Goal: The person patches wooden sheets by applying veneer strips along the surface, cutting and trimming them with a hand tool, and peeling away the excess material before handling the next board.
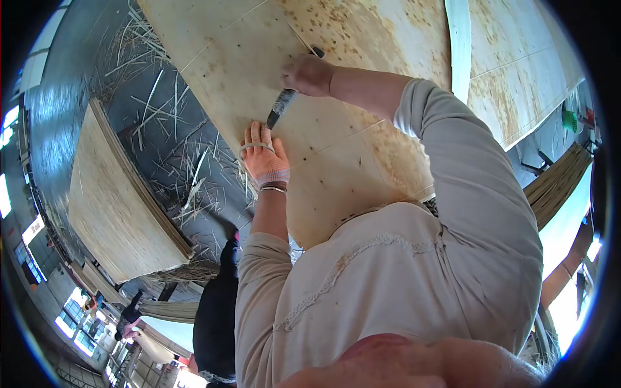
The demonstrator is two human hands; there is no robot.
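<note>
Below my hands lies a large pale wood veneer sheet (pixel 336 149), with brown stains, small dark knots and thin straight lines. My right hand (pixel 310 74) is bare and wrapped round the handle of a knife (pixel 282 107). The knife's dark, worn blade slants down to the left, its tip close to the fingers of my left hand; whether it touches the sheet I cannot tell. My left hand (pixel 264 155) wears an orange and white glove with a band across the fingers. It lies flat near the sheet's left edge, fingers stretched out, holding nothing.
A pale veneer strip (pixel 459 48) crosses the sheet at the upper right. To the left, a stack of veneer sheets (pixel 123 194) stands beside a dark floor (pixel 162 139) littered with thin wood scraps (pixel 194 174). Another person (pixel 129 318) is far off at the lower left.
</note>
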